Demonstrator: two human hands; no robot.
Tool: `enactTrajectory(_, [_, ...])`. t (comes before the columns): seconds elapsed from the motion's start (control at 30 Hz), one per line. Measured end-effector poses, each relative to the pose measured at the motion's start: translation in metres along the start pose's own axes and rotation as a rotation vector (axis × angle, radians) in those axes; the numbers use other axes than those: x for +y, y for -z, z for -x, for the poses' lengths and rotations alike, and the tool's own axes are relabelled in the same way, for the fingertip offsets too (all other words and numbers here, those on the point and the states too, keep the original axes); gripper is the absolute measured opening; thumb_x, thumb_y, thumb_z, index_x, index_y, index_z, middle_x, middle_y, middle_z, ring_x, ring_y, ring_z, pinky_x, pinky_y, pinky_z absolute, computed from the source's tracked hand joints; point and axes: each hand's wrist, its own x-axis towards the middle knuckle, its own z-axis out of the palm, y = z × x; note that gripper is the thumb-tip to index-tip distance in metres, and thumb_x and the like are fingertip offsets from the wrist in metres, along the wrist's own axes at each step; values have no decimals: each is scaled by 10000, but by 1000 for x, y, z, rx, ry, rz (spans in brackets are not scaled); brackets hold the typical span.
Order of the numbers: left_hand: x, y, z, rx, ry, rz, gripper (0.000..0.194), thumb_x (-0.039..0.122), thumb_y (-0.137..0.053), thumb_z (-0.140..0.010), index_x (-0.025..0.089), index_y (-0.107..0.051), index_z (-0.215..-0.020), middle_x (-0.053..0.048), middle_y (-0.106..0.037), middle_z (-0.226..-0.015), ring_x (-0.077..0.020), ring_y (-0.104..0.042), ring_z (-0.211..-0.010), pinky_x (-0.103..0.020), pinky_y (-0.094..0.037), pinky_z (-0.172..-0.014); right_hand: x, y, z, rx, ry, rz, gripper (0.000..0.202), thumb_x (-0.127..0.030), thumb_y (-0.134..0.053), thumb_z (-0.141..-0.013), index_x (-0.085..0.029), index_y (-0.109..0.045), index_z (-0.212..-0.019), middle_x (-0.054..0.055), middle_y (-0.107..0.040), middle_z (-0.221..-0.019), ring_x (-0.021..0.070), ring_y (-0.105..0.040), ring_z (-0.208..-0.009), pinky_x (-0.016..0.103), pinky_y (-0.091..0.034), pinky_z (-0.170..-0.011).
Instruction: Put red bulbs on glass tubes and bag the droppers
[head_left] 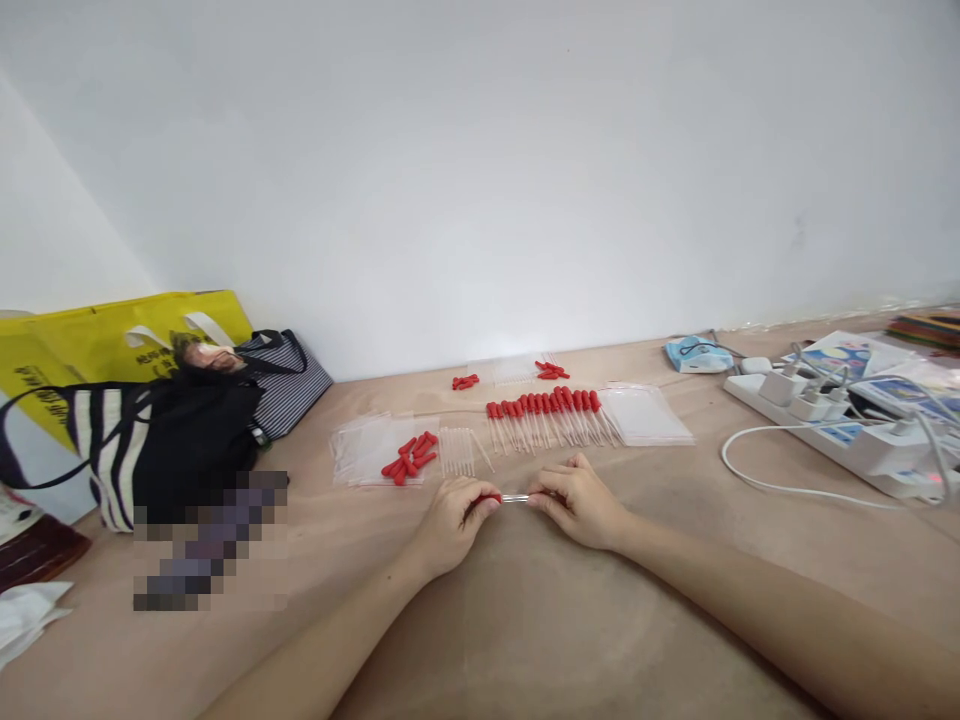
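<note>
Left hand [459, 512]: closed, pinching a red rubber bulb [495, 498]
Right hand [579, 505]: closed, gripping the opposite end of a clear tube [515, 498]
Bulb and tube: end to end, level between the two hands, over the brown tabletop [525, 620]
Red-topped droppers [546, 404]: lined up side by side beyond the hands, bulbs at the far end
Bare tubes [456, 452]: in a row left of the droppers
Loose red bulbs [408, 463]: heaped on clear plastic bags [352, 455]
Bag stack [649, 413]: just right of the droppers
</note>
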Motion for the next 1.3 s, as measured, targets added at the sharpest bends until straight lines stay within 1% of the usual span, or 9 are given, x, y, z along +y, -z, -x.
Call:
enactTrajectory(0.2, [1,0,-1,19,-15,-51,117,245,-506,-784,188,-598,-739,2,-632,-705,-157,-556,-695,-301,-389,-725,-1,-3,1,19,74,77,174,-260,-413,-840,-185,-551,-763,14,-607,-714,117,-488,-628,292,-240,-696])
enactTrajectory(0.43, [-3,-3,0,79,-150,-113,168,273,-475,-819,178,-584,-732,-3,-625,-673,-144,-538,-649,-312,-371,-708,0,-4,1,-2,101,93,186,-242,-403,-845,-176,-546,-746,5,-610,-701,108,-483,-623,279,-219,-669])
enactTrajectory(0.57, [-4,-5,1,113,-232,-120,175,265,-468,-831,170,-570,-726,-1,-619,-654,-138,-527,-631,-313,-368,-712,-1,-5,-1,-15,97,119,230,-234,-373,-859,-169,-545,-720,5,-609,-687,106,-480,-622,280,-205,-661])
enactTrajectory(0.67, [-5,-6,2,133,-269,-130,173,257,-460,-841,168,-561,-733,-3,-615,-658,-137,-524,-633,-313,-370,-719,-2,-4,-2,-32,103,147,239,-223,-361,-860,-166,-541,-713,7,-609,-695,99,-475,-613,277,-195,-654])
enactTrajectory(0.83, [-5,-7,3,105,-302,-144,181,246,-431,-857,165,-552,-750,-10,-601,-674,-139,-517,-651,-318,-372,-735,-4,-3,-5,-96,95,144,232,-207,-366,-851,-164,-525,-688,-4,-612,-680,89,-467,-592,264,-187,-639])
enactTrajectory(0.9, [-5,-7,3,93,-309,-153,190,245,-422,-861,162,-548,-745,-14,-597,-674,-142,-511,-653,-321,-372,-732,-5,-3,-5,-104,84,133,232,-206,-368,-847,-164,-517,-674,-11,-612,-665,89,-461,-583,261,-185,-636])
enactTrajectory(1.13, [-6,-8,3,77,-309,-169,191,252,-420,-858,155,-544,-750,-29,-585,-687,-156,-496,-682,-324,-374,-719,-8,-10,-5,-36,100,149,234,-211,-372,-841,-158,-526,-673,10,-618,-684,103,-468,-606,269,-181,-645])
enactTrajectory(1.3, [-5,-9,3,88,-308,-162,201,250,-413,-856,156,-540,-733,-34,-584,-687,-161,-497,-691,-322,-376,-712,-10,-15,-8,-16,95,131,226,-205,-382,-840,-166,-553,-697,3,-627,-678,105,-484,-622,270,-185,-645])
